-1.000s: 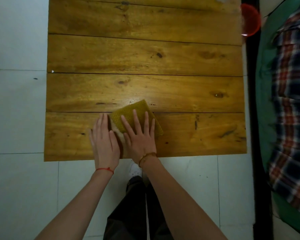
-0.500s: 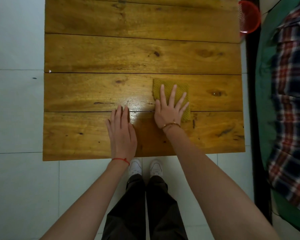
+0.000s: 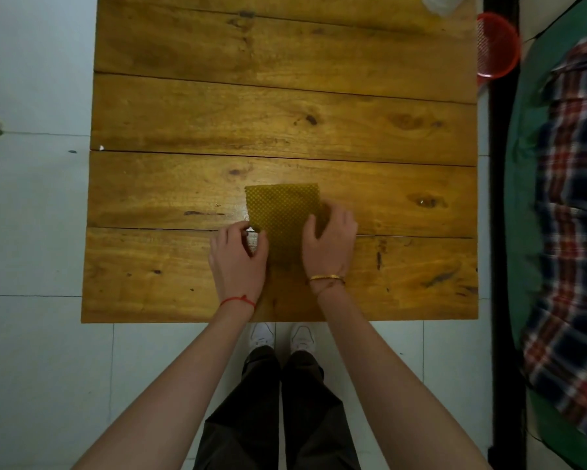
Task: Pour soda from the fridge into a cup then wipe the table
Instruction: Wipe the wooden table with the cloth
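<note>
**Both hands gathering the cloth near the table's front edge**

Half a second earlier the right hand was lying flat on the cloth farther to the right and the left hand was resting open on bare wood; now both hands are sitting at the cloth's sides with curled fingers, and the cloth is lying more toward the middle.

Filling most of the view, the wooden table (image 3: 183, 113) is showing four broad planks running left to right, standing on a pale tiled floor (image 3: 31, 232). Along the right side a plaid blanket (image 3: 577, 232) is lying on a green cover (image 3: 522, 198). A red basket (image 3: 497, 45) is sitting just past the table's far right corner, and a clear plastic container (image 3: 443, 3) is peeking in at the table's far edge.

The yellow-green cloth (image 3: 280, 215) is lying flat across the seam between the two nearest planks. The right hand (image 3: 329, 242) is curling over the cloth's right edge and gripping it. The left hand (image 3: 239, 256) is pinching the cloth's left near corner between thumb and fingertips. Below the table edge, the person's white shoes (image 3: 282, 335) are showing between the forearms.
</note>
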`<control>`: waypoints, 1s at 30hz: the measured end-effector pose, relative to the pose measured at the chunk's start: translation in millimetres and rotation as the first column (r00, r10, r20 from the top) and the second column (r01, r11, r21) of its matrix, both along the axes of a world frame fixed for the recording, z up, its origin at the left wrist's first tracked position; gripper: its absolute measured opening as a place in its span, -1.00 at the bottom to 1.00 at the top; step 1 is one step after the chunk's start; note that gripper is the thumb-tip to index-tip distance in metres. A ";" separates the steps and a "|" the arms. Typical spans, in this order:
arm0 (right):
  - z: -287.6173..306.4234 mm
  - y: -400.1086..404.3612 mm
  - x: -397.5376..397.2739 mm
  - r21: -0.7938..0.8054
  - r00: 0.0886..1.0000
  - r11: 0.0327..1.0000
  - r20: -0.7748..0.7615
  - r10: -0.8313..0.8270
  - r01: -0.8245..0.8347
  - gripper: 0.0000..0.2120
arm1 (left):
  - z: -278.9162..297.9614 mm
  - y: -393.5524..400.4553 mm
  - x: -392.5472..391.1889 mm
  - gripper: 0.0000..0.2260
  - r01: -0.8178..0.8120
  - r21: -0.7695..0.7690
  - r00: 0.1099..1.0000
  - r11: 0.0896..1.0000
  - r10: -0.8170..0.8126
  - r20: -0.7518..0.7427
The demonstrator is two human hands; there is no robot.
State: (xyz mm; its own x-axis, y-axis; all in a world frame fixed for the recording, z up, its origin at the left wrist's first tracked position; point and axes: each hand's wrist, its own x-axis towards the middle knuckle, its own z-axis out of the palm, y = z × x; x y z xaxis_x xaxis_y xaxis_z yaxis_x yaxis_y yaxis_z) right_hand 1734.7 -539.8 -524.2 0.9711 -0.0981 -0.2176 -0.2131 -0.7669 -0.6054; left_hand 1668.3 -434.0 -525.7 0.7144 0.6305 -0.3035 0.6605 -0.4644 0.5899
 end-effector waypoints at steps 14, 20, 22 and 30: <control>-4.1 -25.8 24.1 -0.009 0.936 1.000 -0.352 0.001 -0.005 -0.87 | -2.2 6.7 25.8 -0.77 -0.119 -0.187 0.992 0.975 0.110 -0.061; 11.8 -32.7 22.7 0.269 0.893 0.940 -0.444 -0.072 0.209 -0.74 | 10.6 8.6 21.9 -0.77 -0.206 -0.393 0.978 0.896 0.185 -0.092; 18.5 -37.8 21.5 0.363 0.848 0.868 -0.518 -0.115 0.339 -0.79 | 15.7 8.9 16.4 -0.74 -0.249 -0.486 0.968 0.838 0.212 -0.131; 28.1 -43.6 -6.0 0.276 0.666 0.852 -0.738 -0.109 0.445 -0.88 | 36.4 3.0 -14.7 -0.55 -0.422 -0.643 0.905 0.640 0.338 -0.258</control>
